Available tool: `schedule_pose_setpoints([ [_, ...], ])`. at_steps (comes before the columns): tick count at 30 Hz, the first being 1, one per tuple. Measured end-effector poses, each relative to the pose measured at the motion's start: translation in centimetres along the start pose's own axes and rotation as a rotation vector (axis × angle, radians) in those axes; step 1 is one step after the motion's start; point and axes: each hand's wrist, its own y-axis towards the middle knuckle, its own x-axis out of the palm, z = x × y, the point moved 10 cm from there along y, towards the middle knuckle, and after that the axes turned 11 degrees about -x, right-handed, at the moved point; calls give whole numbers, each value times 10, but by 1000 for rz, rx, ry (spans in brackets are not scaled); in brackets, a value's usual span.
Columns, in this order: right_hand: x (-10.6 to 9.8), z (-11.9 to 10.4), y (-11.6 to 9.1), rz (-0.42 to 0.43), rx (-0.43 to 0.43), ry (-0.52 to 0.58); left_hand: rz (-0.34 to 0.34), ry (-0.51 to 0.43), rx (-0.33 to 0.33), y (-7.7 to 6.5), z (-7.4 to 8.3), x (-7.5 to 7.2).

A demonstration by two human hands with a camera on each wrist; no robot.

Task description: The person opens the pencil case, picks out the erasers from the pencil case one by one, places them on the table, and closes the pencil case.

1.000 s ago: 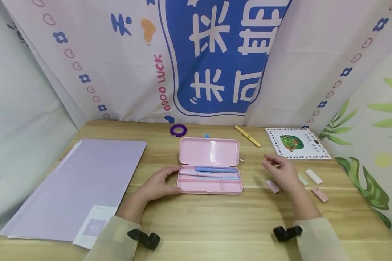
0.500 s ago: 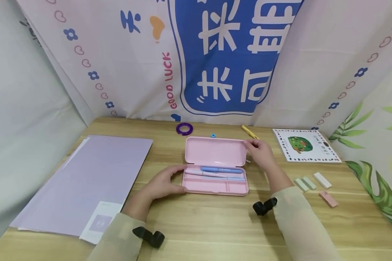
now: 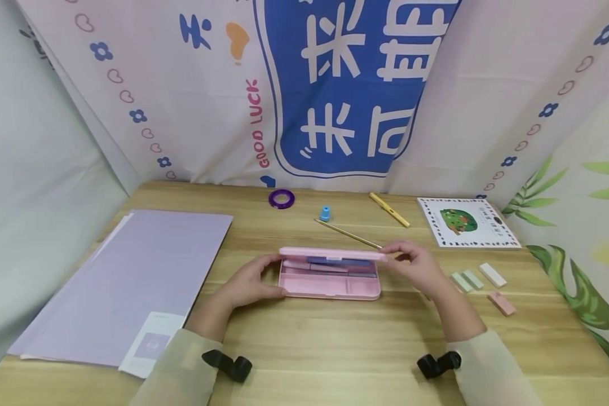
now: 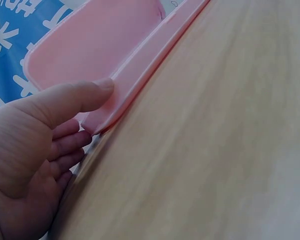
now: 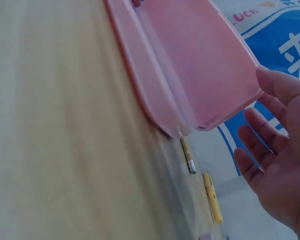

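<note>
A pink pencil case point(image 3: 314, 288) lies on the table with several blue and pale pink pens point(image 3: 330, 267) in its back compartment. Its hinged lid point(image 3: 330, 254) is tilted partway down over them. My left hand point(image 3: 251, 283) grips the case's left end; in the left wrist view the thumb point(image 4: 92, 95) presses the front wall and the fingers lie behind the end. My right hand point(image 3: 417, 269) pinches the lid's right corner between thumb and index finger. The other fingers spread loosely off the lid point(image 5: 204, 60) in the right wrist view.
Behind the case lie a pencil point(image 3: 347, 233), a small blue object point(image 3: 325, 213), a purple ring point(image 3: 281, 199) and a yellow pen point(image 3: 389, 210). Rightward are a booklet point(image 3: 479, 239) and several erasers point(image 3: 493, 274). A lilac folder point(image 3: 132, 270) with a white card point(image 3: 164, 322) covers the left side.
My right hand moved from above the erasers to the lid's right corner. The lid has swung forward and down, uncovering the pencil and blue object behind. My left hand has stayed at the case.
</note>
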Motion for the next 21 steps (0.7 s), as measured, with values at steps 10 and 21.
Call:
schedule_pose_setpoints([
  [10,23,9,-23,-27,11,-37,8,-37,19,0,-2,-3],
  [21,53,22,-23,-149,70,34,8,3,10,-3,-4,-2],
])
